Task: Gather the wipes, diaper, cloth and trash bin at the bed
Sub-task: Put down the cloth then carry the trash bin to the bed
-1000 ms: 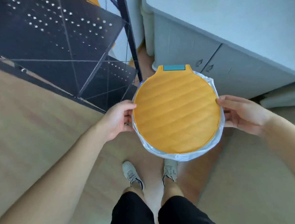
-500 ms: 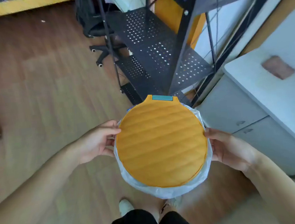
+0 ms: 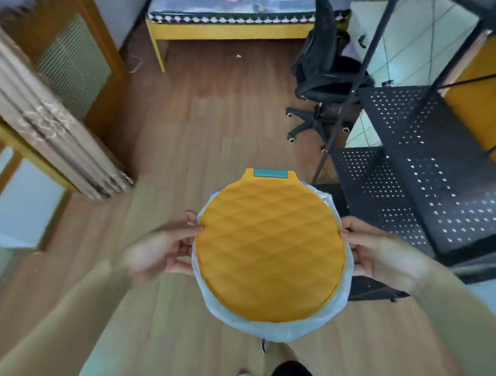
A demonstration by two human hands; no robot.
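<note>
1. Orange quilted lid with a teal tab at its far edge tops the trash bin, seen from straight above; bin is held in the air over the wood floor, in front of the person's body.
2. White plastic liner folds over the rim all round, bunched at the near side.
3. Left hand grips the bin's left rim, thumb on top at the lid edge, fingers curled under the liner.
4. Right hand grips the right rim the same way, thumb at the lid edge, palm against the side.
5. Both forearms are bare and blurred at frame edges.
6. Bed with yellow frame sits at the far end of the room, well apart from the bin; small items on the mattress too blurred to name.
7. Black office chair stands to the right, between bed and bin.
8. Black perforated metal shelf rack is just right of the bin.
9. Folded cardboard sheets lean at the left.
10. Person's dark shorts and one shoe show below the bin.
</note>
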